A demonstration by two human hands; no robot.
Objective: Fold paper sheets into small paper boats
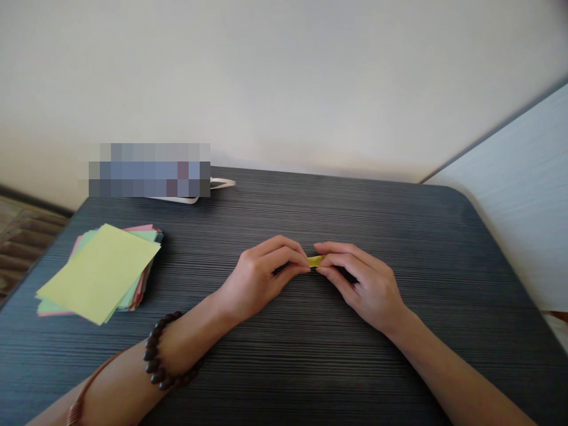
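Observation:
A small folded piece of yellow paper (315,261) is pinched between both of my hands in the middle of the dark striped table (337,349). My left hand (261,275) grips its left end with thumb and fingers closed on it. My right hand (361,281) holds the right end the same way. Most of the paper is hidden between my fingertips. A dark beaded bracelet (162,355) is on my left wrist.
A stack of coloured square paper sheets (102,272), yellow-green on top, lies at the table's left side. A white object (208,189), partly blurred out, rests at the back left edge. A light wall stands behind; a pale panel (523,219) is at right.

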